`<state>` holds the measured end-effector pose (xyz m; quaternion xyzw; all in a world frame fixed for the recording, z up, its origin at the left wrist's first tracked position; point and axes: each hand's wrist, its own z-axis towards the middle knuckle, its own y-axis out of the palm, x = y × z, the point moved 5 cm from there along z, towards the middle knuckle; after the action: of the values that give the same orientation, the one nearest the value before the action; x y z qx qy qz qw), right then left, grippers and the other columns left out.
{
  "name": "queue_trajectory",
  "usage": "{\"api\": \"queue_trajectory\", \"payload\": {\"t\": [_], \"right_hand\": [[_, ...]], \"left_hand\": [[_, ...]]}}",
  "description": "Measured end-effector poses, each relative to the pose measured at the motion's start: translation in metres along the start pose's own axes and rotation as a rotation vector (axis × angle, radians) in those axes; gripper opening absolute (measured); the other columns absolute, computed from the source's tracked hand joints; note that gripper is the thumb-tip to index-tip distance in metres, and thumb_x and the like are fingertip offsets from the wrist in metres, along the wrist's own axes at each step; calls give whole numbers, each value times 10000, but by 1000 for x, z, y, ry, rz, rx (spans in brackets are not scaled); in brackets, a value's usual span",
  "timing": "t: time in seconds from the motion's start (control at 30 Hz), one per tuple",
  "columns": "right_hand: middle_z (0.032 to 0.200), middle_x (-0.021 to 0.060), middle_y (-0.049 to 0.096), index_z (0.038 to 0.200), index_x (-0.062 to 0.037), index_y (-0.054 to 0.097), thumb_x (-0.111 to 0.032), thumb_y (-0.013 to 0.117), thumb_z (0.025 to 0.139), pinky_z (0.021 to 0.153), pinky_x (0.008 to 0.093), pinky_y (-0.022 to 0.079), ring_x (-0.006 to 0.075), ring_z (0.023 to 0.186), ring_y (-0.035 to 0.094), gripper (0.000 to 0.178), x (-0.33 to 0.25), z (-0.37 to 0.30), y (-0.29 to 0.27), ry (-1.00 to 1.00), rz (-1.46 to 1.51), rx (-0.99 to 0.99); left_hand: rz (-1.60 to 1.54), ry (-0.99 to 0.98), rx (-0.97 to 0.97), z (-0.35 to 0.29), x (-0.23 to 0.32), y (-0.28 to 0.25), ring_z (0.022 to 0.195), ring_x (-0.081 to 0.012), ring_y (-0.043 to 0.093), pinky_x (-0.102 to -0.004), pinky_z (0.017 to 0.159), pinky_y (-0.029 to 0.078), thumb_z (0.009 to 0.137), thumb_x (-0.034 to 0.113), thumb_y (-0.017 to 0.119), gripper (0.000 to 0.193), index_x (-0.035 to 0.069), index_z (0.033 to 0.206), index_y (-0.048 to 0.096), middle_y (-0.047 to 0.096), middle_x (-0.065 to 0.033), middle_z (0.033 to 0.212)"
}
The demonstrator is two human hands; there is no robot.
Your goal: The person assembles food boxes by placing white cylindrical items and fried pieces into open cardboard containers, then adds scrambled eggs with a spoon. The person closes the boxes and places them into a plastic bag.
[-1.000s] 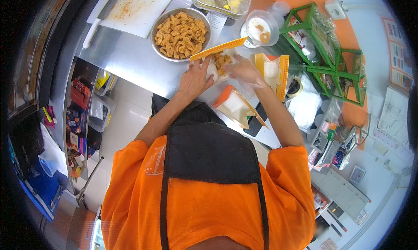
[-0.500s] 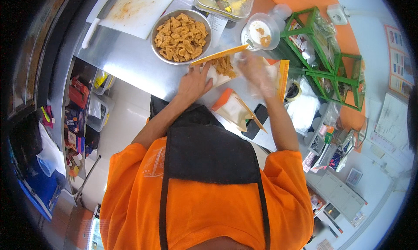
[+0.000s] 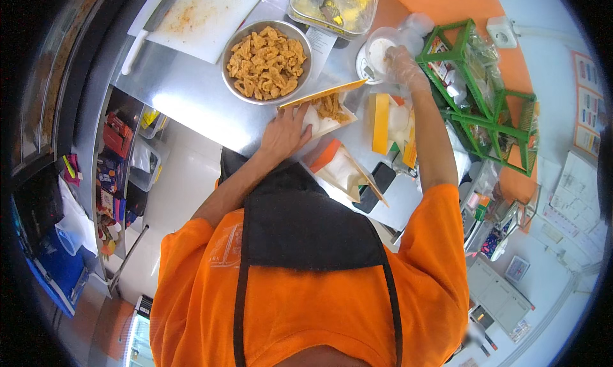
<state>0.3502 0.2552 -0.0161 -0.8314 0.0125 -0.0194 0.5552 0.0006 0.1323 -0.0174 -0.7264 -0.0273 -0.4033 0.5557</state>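
Bare left hand (image 3: 285, 134), fingers loosely bent, thumb apart, gripping open yellow-and-white paper box (image 3: 313, 123) with brown fried pieces (image 3: 331, 107) inside. Clear-gloved right hand (image 3: 406, 68), fingers bunched at round translucent plastic tub (image 3: 377, 53) beyond box; cannot tell grip.

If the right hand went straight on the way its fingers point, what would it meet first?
Most likely the plastic tub: the right hand's fingertips overlap its opening, though this view leaves their depth unclear.
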Motion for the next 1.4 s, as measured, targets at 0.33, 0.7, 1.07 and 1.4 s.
{"api": "queue_trajectory", "payload": {"t": [0.33,0.7,1.07,1.4], "right_hand": [[920,175,697,1090,2,673,-190,692,770,835,329,509,249,909,673,373,3,-35,-39,263,722,144],[952,118,692,1096,23,658,-232,702,818,795,343,536,199,899,671,380,-146,-135,28,83,1192,-306],[956,237,661,1036,-4,675,-169,513,913,816,452,499,404,907,639,262,-129,-152,-99,0,223,139],[1285,197,510,1320,-195,547,-85,696,756,929,418,523,356,1173,568,594,-320,-35,-59,-424,24,-6]], "left_hand": [[7,34,4,-1,1,-2,1004,-423,593,-466,699,581,859,299,639,645,43,1396,389,450,-262,1197],[16,53,11,-3,3,-3,999,-413,602,-471,743,568,843,270,649,649,55,1401,396,486,-233,1205],[-224,271,104,-47,-21,-48,934,-300,625,-411,807,520,833,42,611,169,26,997,644,637,-119,1018],[-878,-407,389,-63,-107,-60,830,-121,601,-262,775,494,948,8,473,155,-16,1013,611,636,-50,911]]}}
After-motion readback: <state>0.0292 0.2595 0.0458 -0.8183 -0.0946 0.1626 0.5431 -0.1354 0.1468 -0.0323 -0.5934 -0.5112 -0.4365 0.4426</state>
